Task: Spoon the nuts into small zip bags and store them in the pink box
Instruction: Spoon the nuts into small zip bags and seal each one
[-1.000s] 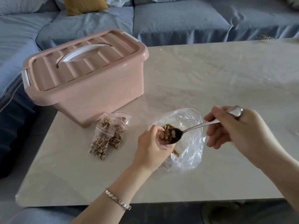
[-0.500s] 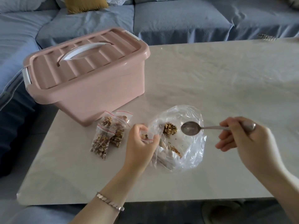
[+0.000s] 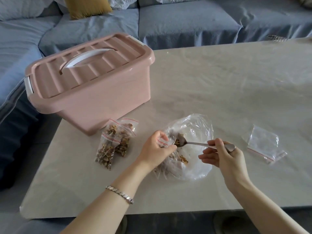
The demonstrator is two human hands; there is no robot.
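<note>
Table [image 3: 219,81] — one pink box [image 3: 94,92], one spoon [image 3: 200,144]

Shiny plastic and metal all around me.
My spoon [image 3: 199,144] is polished metal, the big bag [image 3: 199,125] thin crinkled clear plastic, the pink box [image 3: 94,92] smooth glossy plastic, the surface [image 3: 219,81] pale with soft sheen.

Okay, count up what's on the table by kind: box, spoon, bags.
pink plastic lidded box: 1
metal spoon: 1
large clear plastic bag of nuts: 1
filled small zip bags beside box: 3
small zip bag held in left hand: 1
empty clear zip bag at right: 1
Total: 8
</note>
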